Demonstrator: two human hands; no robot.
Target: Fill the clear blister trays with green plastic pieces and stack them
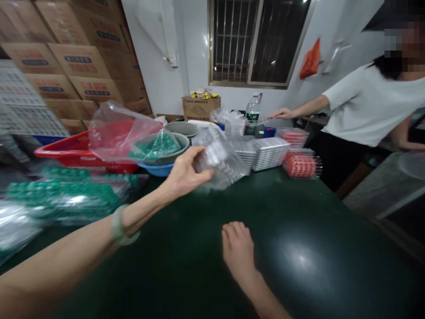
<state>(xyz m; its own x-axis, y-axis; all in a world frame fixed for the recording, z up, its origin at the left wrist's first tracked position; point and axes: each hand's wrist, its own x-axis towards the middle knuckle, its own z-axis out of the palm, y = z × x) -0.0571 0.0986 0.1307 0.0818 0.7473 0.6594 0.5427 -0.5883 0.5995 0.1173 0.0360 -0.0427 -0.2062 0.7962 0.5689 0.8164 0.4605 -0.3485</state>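
My left hand (pixel 186 175) reaches forward over the dark green table (pixel 299 248) and grips a clear plastic pack of small white parts (pixel 221 164), which is blurred by motion. A pale green bangle (pixel 121 226) circles that wrist. My right hand (pixel 237 250) rests on the tabletop near me with its fingers curled under, and nothing shows in it. Just beyond the held pack lie stacks of similar clear packs (pixel 265 153).
Green-filled packs (pixel 66 195) lie at the left. A red basket (pixel 83 153), a grey bowl of green parts (pixel 161 148) and a plastic bag (pixel 119 130) stand behind them. Red packs (pixel 300 164) sit at the right. A person in a white shirt (pixel 365 106) reaches toward a water bottle (pixel 253 110). Cardboard boxes (pixel 76 62) are stacked at the back left.
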